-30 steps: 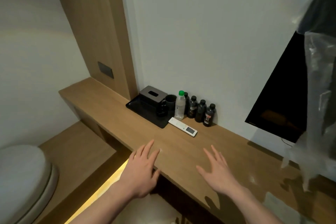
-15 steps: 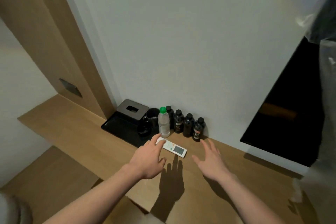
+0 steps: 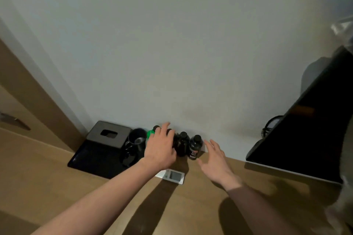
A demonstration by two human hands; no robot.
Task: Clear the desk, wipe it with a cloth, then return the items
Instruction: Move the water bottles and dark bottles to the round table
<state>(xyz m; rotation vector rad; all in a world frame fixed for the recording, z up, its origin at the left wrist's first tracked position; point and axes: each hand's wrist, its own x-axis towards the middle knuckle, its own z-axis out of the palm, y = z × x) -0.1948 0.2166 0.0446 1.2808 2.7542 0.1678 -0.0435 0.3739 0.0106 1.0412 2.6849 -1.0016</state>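
Note:
On the wooden desk (image 3: 47,177), against the white wall, stands a row of bottles. One clear bottle with a green cap (image 3: 150,134) is mostly hidden behind my left hand (image 3: 160,149). To its right are small dark bottles (image 3: 182,143), the last one with a red label (image 3: 194,147). My left hand reaches over the bottle tops with its fingers spread, and I see no grip on any of them. My right hand (image 3: 215,160) is open just right of the labelled bottle, not touching it. A white remote (image 3: 172,175) lies in front, under my left wrist.
A black tray (image 3: 89,164) at the left holds a dark tissue box (image 3: 108,133) and a dark mug (image 3: 136,140). A black TV screen (image 3: 305,129) hangs at the right, with a cable (image 3: 269,128) beside it. A wooden panel (image 3: 28,101) rises at the left.
I have come closer to the wall. My left hand moved from the remote up onto the bottles, and my right hand moved forward next to the rightmost bottle.

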